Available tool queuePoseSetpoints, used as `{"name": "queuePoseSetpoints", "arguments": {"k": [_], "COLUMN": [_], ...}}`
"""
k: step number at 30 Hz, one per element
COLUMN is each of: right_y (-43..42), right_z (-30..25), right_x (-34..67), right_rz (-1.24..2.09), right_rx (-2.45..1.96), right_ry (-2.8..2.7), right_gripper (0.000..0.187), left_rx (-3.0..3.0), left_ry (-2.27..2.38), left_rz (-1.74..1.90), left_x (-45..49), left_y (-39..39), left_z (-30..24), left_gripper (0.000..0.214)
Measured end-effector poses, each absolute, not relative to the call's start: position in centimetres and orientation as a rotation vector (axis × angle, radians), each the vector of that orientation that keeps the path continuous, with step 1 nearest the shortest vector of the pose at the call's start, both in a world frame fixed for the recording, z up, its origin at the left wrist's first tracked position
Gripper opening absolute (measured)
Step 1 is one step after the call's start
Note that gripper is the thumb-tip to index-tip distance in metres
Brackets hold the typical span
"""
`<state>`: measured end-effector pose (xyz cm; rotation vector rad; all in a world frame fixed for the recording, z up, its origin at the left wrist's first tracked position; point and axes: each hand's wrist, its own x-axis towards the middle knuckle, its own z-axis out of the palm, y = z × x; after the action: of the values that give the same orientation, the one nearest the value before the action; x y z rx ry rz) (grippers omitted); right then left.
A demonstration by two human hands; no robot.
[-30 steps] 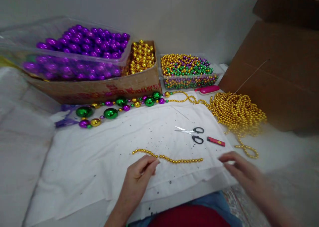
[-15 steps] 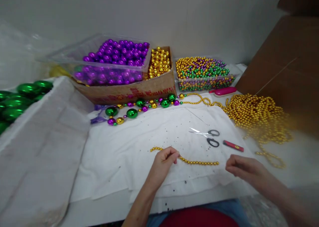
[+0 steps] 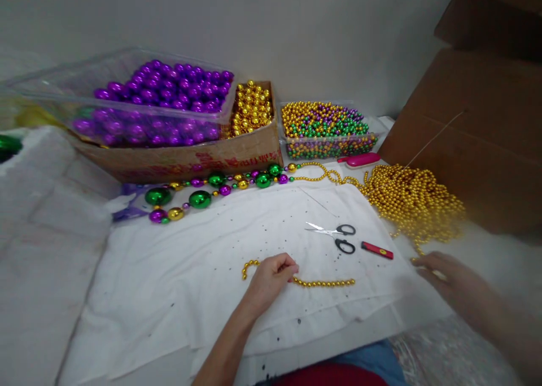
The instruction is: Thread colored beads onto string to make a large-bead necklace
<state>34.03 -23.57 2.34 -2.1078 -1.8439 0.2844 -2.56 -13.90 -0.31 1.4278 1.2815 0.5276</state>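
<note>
My left hand (image 3: 274, 276) is closed in a pinch on a short strand of gold beads (image 3: 326, 284). One end of the strand curls past the wrist side, and the other lies straight across the white cloth. My right hand (image 3: 444, 273), smeared by motion, is at the loose tail of a heap of gold bead strings (image 3: 417, 200). Its fingertips meet or cover that tail; whether they grip it is unclear. Between the hands and further back lie open scissors (image 3: 339, 236) with black handles and a red lighter (image 3: 376, 250).
A garland of green, purple and gold beads (image 3: 200, 199) lies along the back. Behind it stand a clear tub of purple balls (image 3: 169, 87), a carton (image 3: 190, 163) with gold balls, and a tub of small mixed beads (image 3: 326, 129). Cardboard (image 3: 478, 132) rises at right, beside a pink tool (image 3: 363, 160).
My right hand has moved right, from beside the short strand to the tail of the gold heap. My left hand keeps its pinch; the strand's left end is now more curled. The view has shifted right.
</note>
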Motion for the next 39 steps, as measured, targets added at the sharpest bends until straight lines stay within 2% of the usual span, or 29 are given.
{"name": "queuePoseSetpoints", "arguments": {"k": [2,8,16,18,20,25,28,32,39], "right_y": [-20.2,-13.3,-15.0,-16.7,-18.8,-24.0,-25.3,-24.2,-19.6], "right_z": [1.5,-0.8,1.2,2.0,2.4,1.8,1.8,2.3,2.3], "right_x": [30.9,23.0,24.0,26.0,27.3,24.0,18.8,13.4,9.4], "right_rz": [0.336,0.152,0.141,0.328,0.695,1.756,2.095,2.144,1.886], "right_rx": [-2.039,-1.902,-1.933,-1.939,-1.915,-1.358,-1.054,-0.821,-1.116], "right_ry": [-2.006,-2.293,-2.420,-2.320,-2.052,-1.299,-1.026,-0.830,-0.921], "right_gripper": [0.023,0.022,0.012,0.006,0.007,0.057,0.050,0.049,0.046], "left_rx": [1.379,1.258,1.114,1.032,0.891,0.614,0.618,0.627,0.671], "left_ry": [1.294,1.302,1.299,1.293,1.205,0.980,0.997,1.008,1.024], "left_rz": [0.565,0.676,0.747,0.755,0.759,0.771,0.766,0.781,0.820], "left_x": [-2.7,-2.9,-3.0,-3.2,-3.6,-5.2,-6.0,-6.7,-6.8], "left_y": [-13.7,-13.7,-13.7,-13.7,-13.4,-11.6,-10.4,-9.2,-8.2], "left_z": [-0.5,-0.6,-0.5,-0.5,-0.5,-0.4,0.1,0.8,1.5], "left_gripper": [0.016,0.019,0.015,0.016,0.019,0.028,0.030,0.031,0.032]}}
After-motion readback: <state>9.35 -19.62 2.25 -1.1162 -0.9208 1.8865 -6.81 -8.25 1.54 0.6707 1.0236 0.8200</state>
